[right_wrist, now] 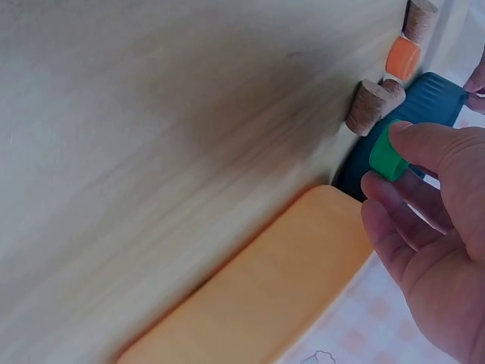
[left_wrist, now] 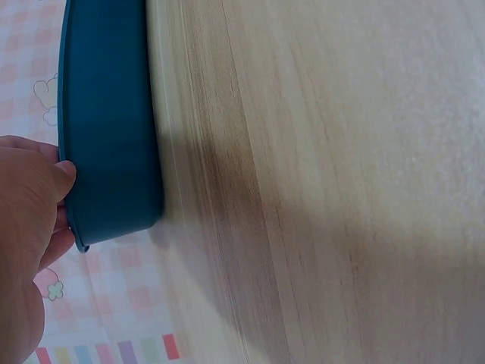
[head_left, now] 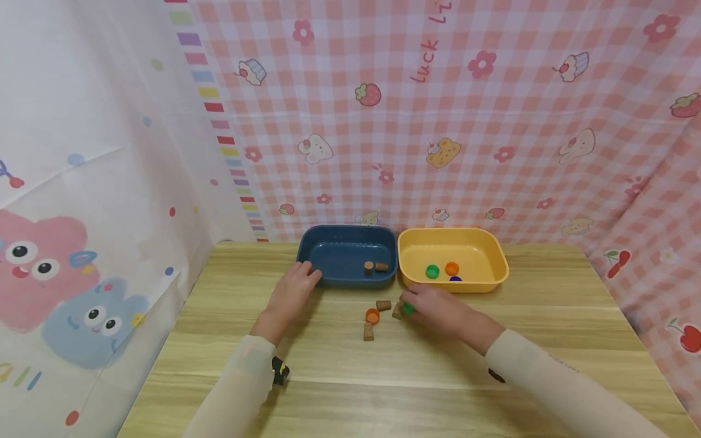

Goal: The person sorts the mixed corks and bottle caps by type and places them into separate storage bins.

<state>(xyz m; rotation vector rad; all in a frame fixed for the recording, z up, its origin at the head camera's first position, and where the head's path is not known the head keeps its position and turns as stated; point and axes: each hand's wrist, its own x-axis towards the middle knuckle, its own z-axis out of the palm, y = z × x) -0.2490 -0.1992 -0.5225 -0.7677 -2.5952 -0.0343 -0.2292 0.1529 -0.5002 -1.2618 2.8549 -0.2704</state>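
My left hand [head_left: 292, 289] grips the front left rim of a dark blue tray [left_wrist: 114, 121], thumb on its outer wall in the left wrist view. Two corks lie inside that tray, one of them a standing cork [head_left: 369, 267]. In front of the yellow tray [head_left: 482, 258], my right hand [head_left: 438, 307] pinches a green bottle cap [right_wrist: 388, 153] between thumb and fingers, just above the table. Close by on the table are a tilted-looking cork [head_left: 397, 311], another cork [head_left: 383, 305], an orange cap [head_left: 372, 316] and a nearer cork [head_left: 369, 332].
Inside the yellow tray lie a green cap [head_left: 432, 271], an orange cap [head_left: 451, 269] and a partly hidden blue cap [head_left: 456, 278]. Both trays stand side by side at the back edge of the wooden table [head_left: 383, 401], against a checked cloth [head_left: 350, 152].
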